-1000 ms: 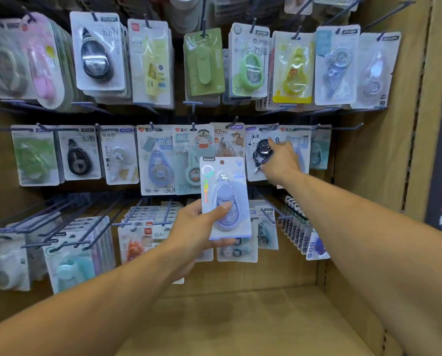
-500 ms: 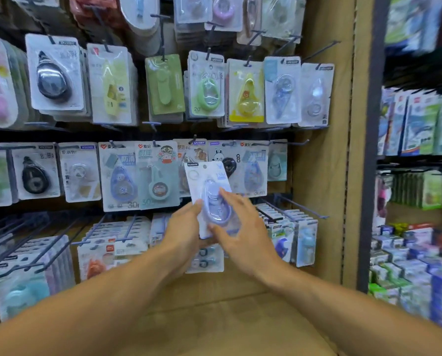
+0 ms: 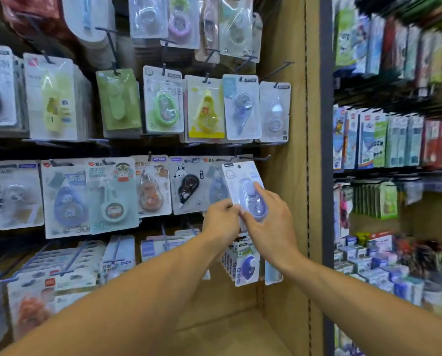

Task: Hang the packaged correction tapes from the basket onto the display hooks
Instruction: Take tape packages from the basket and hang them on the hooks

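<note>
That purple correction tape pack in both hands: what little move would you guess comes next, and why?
Probably a short lift to thread the pack's top hole onto the hook at the right end of the middle row. Both the left hand and right hand hold the purple correction tape pack tilted, its top edge just under that hook's tip, apparently not yet hanging.

Both hands hold a white carded blister pack with a lilac teardrop-shaped correction tape (image 3: 250, 199) up at the right end of the middle row of a wooden display wall (image 3: 284, 176). The left hand (image 3: 221, 218) pinches its lower left edge; the right hand (image 3: 271, 222) lies over the blister, thumb on the plastic. The pack's top sits just below a dark metal hook (image 3: 256, 158). Beside it hangs a bunny-printed pack with a black tape (image 3: 187, 185).
</note>
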Demonstrator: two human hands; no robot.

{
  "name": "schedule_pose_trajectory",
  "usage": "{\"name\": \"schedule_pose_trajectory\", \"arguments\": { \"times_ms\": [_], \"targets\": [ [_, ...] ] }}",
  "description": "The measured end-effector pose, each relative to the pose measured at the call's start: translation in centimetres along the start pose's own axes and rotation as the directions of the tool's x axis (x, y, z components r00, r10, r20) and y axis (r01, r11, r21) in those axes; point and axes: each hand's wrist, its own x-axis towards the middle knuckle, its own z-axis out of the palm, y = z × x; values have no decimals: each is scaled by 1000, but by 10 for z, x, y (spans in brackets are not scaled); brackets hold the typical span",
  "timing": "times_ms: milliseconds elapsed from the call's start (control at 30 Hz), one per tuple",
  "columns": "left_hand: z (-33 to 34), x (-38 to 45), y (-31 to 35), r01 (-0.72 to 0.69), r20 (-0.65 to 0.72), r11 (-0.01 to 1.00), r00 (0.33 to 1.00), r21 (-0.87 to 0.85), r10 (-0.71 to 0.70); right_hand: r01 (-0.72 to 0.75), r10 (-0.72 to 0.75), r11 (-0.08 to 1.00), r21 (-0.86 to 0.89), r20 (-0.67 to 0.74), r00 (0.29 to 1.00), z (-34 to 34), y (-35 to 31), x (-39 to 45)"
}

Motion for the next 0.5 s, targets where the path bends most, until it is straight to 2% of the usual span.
{"name": "schedule_pose_trajectory", "arguments": {
  "times_ms": [167, 267, 367, 500],
  "targets": [
    [19, 21, 18, -71, 80, 997, 994, -11, 71, -32, 27, 998, -61, -75, 997, -11, 17, 34],
    [25, 34, 26, -108, 158, 993, 983, 57, 98, -44, 30, 992, -121, -118, 993, -11, 24, 52],
    [35, 40, 31, -106, 240, 987, 968, 123, 75, -97, 75, 979, -179, -125, 989, -11, 30, 64],
    [48, 41, 30, -134, 256, 976, 963, 171, 87, -108, 79, 954, -279, -115, 990, -13, 36, 70]
  ]
}}
